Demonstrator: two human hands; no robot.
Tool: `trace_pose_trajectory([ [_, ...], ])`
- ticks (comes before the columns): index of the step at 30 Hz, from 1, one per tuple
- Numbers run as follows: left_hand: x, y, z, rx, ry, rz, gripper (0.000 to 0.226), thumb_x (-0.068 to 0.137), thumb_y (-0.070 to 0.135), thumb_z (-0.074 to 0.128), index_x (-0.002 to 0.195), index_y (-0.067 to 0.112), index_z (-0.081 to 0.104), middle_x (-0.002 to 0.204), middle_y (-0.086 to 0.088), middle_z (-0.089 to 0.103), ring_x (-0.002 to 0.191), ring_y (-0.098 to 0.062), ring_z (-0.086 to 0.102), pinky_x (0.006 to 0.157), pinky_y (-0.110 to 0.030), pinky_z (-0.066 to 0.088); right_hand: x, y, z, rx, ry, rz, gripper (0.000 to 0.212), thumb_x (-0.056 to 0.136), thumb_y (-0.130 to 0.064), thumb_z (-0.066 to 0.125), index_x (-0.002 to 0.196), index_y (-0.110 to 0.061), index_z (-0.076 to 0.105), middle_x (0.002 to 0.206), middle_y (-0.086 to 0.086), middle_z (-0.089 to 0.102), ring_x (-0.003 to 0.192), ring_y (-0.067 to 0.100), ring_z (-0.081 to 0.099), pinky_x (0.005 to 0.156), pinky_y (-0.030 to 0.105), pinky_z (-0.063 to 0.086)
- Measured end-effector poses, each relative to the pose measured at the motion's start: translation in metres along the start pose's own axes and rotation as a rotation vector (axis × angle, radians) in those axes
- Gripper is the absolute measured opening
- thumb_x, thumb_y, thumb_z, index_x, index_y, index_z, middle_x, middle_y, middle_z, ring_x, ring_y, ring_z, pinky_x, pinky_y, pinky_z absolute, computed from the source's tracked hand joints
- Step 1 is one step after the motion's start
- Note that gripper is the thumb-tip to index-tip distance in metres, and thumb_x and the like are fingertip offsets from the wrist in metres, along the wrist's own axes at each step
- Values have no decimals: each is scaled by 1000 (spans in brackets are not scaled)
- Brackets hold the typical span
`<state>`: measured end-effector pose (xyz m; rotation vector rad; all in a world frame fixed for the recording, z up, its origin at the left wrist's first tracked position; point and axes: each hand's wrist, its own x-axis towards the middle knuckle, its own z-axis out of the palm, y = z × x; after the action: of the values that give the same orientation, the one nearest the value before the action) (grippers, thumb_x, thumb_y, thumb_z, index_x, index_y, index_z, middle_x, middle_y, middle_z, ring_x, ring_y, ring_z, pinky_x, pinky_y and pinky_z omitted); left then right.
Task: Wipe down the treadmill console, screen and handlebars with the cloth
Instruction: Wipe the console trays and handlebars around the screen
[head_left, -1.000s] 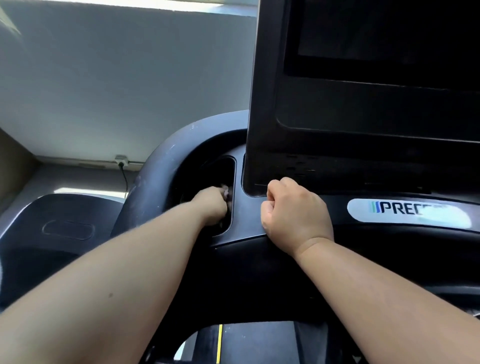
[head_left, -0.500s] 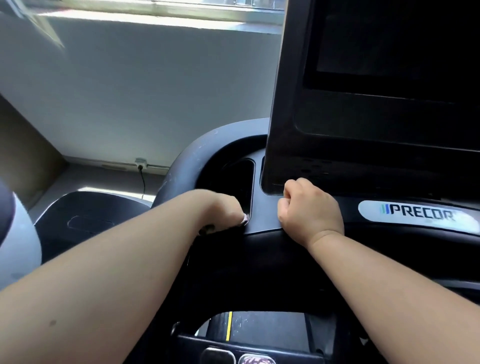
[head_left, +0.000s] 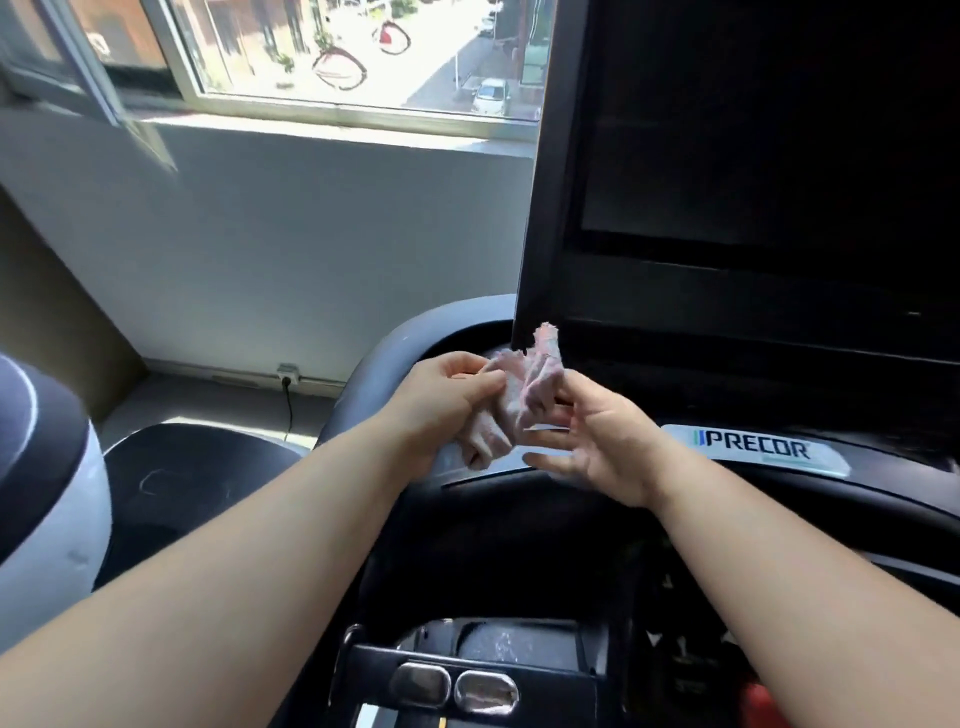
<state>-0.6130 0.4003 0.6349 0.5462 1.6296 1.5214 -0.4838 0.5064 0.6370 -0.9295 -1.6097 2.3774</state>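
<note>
Window (head_left: 332, 52) above pale wall (head_left: 311, 234); wall socket (head_left: 287, 371) low; neighbouring machine (head_left: 47, 493) left.

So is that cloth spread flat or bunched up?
Bunched up: the cloth hangs crumpled between the left hand and right hand, which both hold it.

Only one wide-angle view is given, taken from the head and directed forward and slightly downward. The console (head_left: 519, 525) is seen close in front, the screen (head_left: 753, 156) at right, a window (head_left: 337, 52) at upper left.
</note>
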Motion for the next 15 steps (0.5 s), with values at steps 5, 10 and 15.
trace_pose_trajectory([
  [5,6,15,21,-190,98,61,18,93,28,59,94,10,65,88,-12,69,71,-26,64,70,-37,50,-5,-21,-4,5,16,-137,20,88,-21,66,106,-14,60,91,4,68,72,11,67,63,24,55],
  [10,-1,22,31,-118,-31,62,54,72,17,79,120,24,57,107,-11,71,91,-28,70,76,-42,56,5,-41,-19,-42,85,-227,25,89,-32,64,89,-8,64,79,8,69,67,17,66,58,25,55],
  [15,-9,31,36,24,127,128,21,81,3,71,100,8,63,96,-18,71,83,-26,66,83,-39,53,9,-63,-28,-133,4,-312,40,88,-35,64,94,4,65,80,6,67,72,9,64,74,28,54],
])
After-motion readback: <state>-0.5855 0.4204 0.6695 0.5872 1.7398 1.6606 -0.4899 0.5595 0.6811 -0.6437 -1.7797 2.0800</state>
